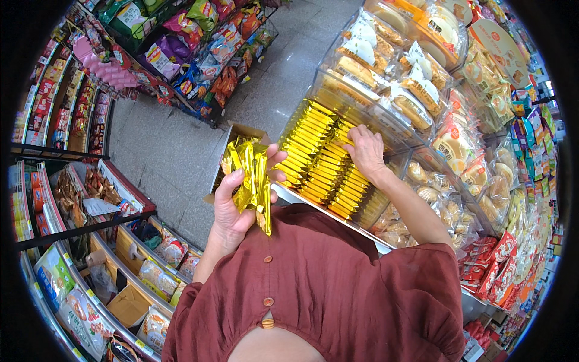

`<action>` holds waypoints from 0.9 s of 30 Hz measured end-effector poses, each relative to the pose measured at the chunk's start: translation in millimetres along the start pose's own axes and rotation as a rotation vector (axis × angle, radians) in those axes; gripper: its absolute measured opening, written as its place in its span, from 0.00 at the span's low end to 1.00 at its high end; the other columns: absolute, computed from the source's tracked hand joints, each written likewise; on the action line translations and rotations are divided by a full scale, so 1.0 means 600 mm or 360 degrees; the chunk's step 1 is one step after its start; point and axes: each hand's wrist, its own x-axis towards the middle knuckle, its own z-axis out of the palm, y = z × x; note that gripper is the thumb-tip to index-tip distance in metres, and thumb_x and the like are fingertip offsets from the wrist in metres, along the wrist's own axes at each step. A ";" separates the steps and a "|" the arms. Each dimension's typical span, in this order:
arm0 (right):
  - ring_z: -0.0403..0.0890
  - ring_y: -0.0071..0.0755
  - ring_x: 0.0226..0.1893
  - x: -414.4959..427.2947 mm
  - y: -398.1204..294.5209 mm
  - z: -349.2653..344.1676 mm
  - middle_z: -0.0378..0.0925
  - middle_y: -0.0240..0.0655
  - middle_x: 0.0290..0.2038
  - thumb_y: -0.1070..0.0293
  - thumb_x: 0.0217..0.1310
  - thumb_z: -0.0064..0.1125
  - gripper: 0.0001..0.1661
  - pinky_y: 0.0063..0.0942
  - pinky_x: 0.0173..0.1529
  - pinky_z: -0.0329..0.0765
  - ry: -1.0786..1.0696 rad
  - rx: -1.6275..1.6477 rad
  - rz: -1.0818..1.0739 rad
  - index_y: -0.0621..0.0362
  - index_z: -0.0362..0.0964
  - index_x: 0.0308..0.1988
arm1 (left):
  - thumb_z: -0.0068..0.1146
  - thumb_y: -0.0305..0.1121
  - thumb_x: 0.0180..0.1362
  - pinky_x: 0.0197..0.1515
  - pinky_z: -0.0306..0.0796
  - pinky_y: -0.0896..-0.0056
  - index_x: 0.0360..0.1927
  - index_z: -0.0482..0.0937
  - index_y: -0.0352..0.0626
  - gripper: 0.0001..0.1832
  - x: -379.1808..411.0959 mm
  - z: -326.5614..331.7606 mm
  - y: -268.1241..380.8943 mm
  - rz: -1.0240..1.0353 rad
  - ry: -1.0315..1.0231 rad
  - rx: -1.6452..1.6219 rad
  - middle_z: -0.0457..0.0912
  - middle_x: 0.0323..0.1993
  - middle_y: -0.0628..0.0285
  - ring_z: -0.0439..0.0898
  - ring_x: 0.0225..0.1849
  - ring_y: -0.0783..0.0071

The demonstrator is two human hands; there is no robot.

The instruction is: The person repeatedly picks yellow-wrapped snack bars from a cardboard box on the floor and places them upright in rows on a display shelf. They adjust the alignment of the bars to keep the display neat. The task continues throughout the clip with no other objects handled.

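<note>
My left hand (235, 208) grips a bunch of gold foil snack packets (250, 174) in front of my body. Behind that bunch, on the floor side, is an open cardboard box (234, 131) with more gold packets in it. My right hand (365, 148) reaches into a clear plastic bin (312, 86), its fingertips on the far end of the rows of gold packets (323, 165). Several rows stand on edge there, packed side by side. Whether the right fingers pinch a packet is hidden by the hand itself.
Clear bins of wrapped bread (411, 92) adjoin the gold packets, with bagged small buns (432, 190) to the right. A wire rack of chip bags (194, 59) stands across the tiled aisle floor (158, 135). Shelves with packaged food (158, 276) line my left side.
</note>
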 end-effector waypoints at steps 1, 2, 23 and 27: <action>0.77 0.41 0.40 -0.002 -0.001 -0.002 0.74 0.35 0.37 0.62 0.50 0.68 0.15 0.39 0.43 0.67 0.0024 0.0001 0.0002 0.53 0.72 0.37 | 0.56 0.47 0.54 0.39 0.80 0.69 0.66 0.62 0.32 0.40 -0.001 0.000 0.000 0.0003 0.0003 -0.0015 0.70 0.62 0.47 0.78 0.50 0.62; 0.77 0.42 0.39 -0.004 -0.002 -0.006 0.74 0.35 0.37 0.61 0.50 0.69 0.16 0.39 0.42 0.67 0.0049 0.0002 0.0004 0.53 0.72 0.37 | 0.56 0.47 0.55 0.40 0.80 0.68 0.66 0.62 0.32 0.40 0.001 0.002 -0.001 -0.0002 0.0001 -0.0032 0.70 0.62 0.47 0.77 0.50 0.62; 0.77 0.14 0.33 0.007 -0.227 -0.198 0.80 0.27 0.34 0.63 0.66 0.57 0.15 0.20 0.39 0.75 -0.1073 0.2399 0.0247 0.65 0.73 0.45 | 0.63 0.49 0.52 0.74 0.45 0.47 0.56 0.75 0.49 0.29 0.028 0.023 0.004 0.0370 -0.0066 -0.0435 0.61 0.69 0.52 0.52 0.73 0.50; 0.74 0.09 0.36 0.014 -0.202 -0.198 0.78 0.18 0.38 0.60 0.67 0.56 0.12 0.16 0.34 0.69 -0.1333 0.2658 0.0646 0.52 0.73 0.47 | 0.67 0.51 0.48 0.74 0.43 0.47 0.55 0.77 0.55 0.30 0.029 0.021 0.005 0.0324 -0.0175 -0.0432 0.49 0.74 0.48 0.45 0.75 0.47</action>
